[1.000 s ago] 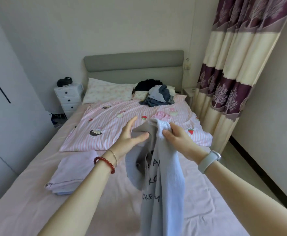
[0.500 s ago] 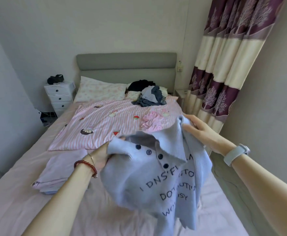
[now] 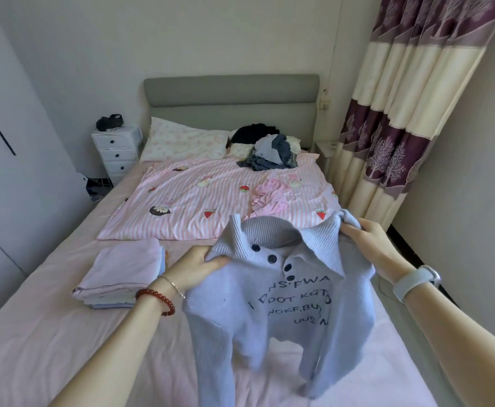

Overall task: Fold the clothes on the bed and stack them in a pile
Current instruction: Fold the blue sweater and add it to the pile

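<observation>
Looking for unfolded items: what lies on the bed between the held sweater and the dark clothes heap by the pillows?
In the head view, a crumpled pink garment lies on the striped quilt between the sweater and the dark heap.

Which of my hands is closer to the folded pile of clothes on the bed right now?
Left. Your left hand grips the sweater's shoulder just right of the folded pile. Your right hand holds the other shoulder, farther off across the sweater.

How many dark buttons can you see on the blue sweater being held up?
3 on the blue sweater: one just under the collar opening, one lower down the placket, one lowest, above the lettering. The collar flap may hide more.
</observation>
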`<state>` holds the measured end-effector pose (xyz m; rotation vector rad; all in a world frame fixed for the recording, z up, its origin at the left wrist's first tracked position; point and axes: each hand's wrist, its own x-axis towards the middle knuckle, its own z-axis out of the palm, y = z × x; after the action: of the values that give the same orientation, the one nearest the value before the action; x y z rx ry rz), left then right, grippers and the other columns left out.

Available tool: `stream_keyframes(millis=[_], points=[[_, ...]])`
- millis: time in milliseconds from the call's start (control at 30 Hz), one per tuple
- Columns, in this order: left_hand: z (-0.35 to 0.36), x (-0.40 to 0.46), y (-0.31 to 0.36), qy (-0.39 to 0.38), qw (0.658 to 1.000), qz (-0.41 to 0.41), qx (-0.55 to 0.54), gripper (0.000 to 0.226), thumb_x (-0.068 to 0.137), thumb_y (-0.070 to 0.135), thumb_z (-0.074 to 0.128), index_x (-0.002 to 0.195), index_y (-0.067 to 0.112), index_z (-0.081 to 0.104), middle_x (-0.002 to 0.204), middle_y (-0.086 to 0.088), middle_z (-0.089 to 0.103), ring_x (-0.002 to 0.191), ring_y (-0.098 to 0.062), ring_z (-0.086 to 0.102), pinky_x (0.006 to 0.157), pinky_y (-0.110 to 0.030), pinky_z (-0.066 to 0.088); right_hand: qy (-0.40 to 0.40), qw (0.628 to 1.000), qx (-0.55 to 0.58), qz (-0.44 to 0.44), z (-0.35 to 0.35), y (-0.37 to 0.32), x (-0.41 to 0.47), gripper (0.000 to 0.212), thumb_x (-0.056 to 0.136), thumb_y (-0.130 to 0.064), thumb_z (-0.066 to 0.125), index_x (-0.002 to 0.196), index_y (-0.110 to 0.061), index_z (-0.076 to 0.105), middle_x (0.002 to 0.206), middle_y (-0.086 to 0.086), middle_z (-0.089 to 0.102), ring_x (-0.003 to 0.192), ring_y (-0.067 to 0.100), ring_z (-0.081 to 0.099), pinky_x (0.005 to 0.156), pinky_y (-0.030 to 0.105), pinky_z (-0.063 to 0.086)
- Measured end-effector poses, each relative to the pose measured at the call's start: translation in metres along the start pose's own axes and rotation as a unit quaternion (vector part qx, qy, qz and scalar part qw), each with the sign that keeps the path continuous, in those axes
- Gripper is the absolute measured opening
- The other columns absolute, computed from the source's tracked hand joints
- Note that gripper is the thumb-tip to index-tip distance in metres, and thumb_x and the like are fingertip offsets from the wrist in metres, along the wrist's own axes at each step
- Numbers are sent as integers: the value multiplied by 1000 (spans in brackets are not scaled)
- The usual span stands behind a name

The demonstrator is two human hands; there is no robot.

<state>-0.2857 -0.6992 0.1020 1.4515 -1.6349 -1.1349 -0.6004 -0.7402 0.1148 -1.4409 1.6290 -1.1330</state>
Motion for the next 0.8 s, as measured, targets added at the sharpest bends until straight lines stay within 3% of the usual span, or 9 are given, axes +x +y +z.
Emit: stream_keyframes(millis=[67,133,233,333,400,533,633,700,800], points=[[3,-14,-2,28,998,0,-59,13,90,0,53,90,6,64,89,-6,67,87,-15,59,81,-32,46,-6,1000,13,-27,-4,10,-11,25,90,-6,54,97,18,52,97,37,57,78,31,56,73,37,42],[3,-24,-8,33,994,6,-101,20,89,-4,52,82,9,65,77,3,70,76,-8,62,72,-23,49,-17,998,36,-52,-10,16,-24,15,89,2,50,94,16,51,87,33,58,80,40,55,74,40,42],[-6,-30,-1,37,986,20,-162,21,86,-3,53,82,11,67,74,5,72,71,-5,66,64,-15,51,-55,991,88,-85,-15,11,-34,19,88,6,51,80,-10,60,73,3,59,74,14,54,66,24,44],[-26,-18,14,26,980,47,-191,15,76,4,59,84,12,70,82,0,73,77,-8,68,69,-16,53,-102,983,129,-87,-14,-4,-25,9,90,-3,53,93,1,61,82,12,60,79,19,56,71,30,44],[-41,-3,19,4,983,37,-182,20,69,14,63,86,10,72,88,-7,72,81,-14,68,73,-20,53,-126,976,166,-66,-10,-12,-12,23,86,-12,56,97,8,58,82,17,61,76,22,59,69,32,47],[-66,42,3,-26,984,-35,-175,25,69,20,68,91,9,73,92,-10,73,84,-19,69,69,-21,55,-181,969,168,17,14,-15,29,24,76,-28,59,85,-7,67,76,7,71,67,17,68,57,24,54],[-68,97,-36,33,991,-72,-105,16,80,13,68,89,0,69,89,-9,70,80,-20,65,72,-24,50,-173,976,110,74,58,5,82,17,88,-21,59,87,-8,69,76,4,73,71,16,68,59,22,53],[-66,149,-70,89,992,-84,-22,19,83,15,67,91,-2,61,85,-9,57,81,-19,54,74,-29,40,-101,989,59,89,97,23,128,17,89,-21,60,88,-6,67,72,2,69,74,18,62,59,21,49],[-60,226,-121,129,970,-135,157,40,85,19,64,122,11,50,118,-12,52,110,-28,51,91,-34,41,-38,989,-50,137,152,58,187,43,90,-25,59,127,-6,49,111,15,60,96,26,56,78,31,43]])
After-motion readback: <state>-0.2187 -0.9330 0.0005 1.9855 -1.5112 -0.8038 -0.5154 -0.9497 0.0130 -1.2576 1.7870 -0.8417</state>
